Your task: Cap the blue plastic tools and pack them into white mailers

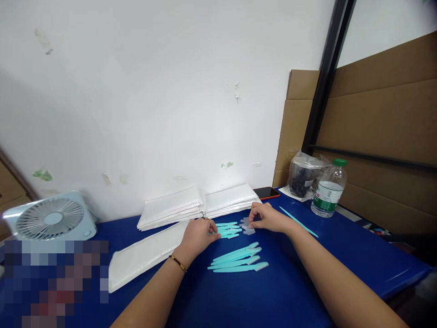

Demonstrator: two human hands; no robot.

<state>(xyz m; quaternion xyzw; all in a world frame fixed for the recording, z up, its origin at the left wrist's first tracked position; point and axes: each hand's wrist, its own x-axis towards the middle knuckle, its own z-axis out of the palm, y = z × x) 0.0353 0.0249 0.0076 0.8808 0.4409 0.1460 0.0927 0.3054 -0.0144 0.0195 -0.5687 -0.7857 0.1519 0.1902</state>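
Observation:
Between my hands lies a row of turquoise eyebrow razors (229, 231), their blade ends towards the right. My left hand (200, 237) is closed, thumb and fingers pinching at the handle ends of these razors. At their other end sit several translucent blade caps (248, 231). My right hand (264, 217) is closed in a pinch on one of these caps; its fingertips partly hide it. Nearer to me, a second group of turquoise razors (235, 264) is fanned out on the blue table (252, 300). One single turquoise razor (299, 222) rests right of my right wrist.
White padded mailers (174, 207) are stacked against the wall, and one mailer (139, 257) lies by my left arm. A phone (267, 193), a bagged dark container (302, 177) and a water bottle (328, 191) stand at the right. A fan (51, 218) is at the left.

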